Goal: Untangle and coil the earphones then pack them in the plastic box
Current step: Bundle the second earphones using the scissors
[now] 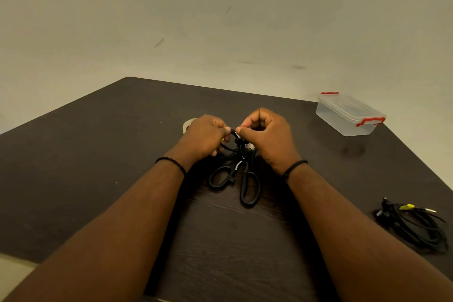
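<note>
Black earphones (pixel 235 141) hang between my two hands above the middle of the dark table (pixel 98 154). My left hand (pixel 204 138) grips a bundle of their cord, with loops trailing below the palm. My right hand (pixel 266 136) pinches the cord's end between thumb and forefinger, close against the left fingertips. A clear plastic box (pixel 349 113) with red clips stands closed at the far right corner. Much of the cord is hidden by my fingers.
Black scissors (pixel 239 179) lie on the table just under my hands, handles toward me. A roll of tape (pixel 188 125) peeks out behind my left hand. Another black cable bundle (pixel 414 223) with a yellow tag lies at the right edge.
</note>
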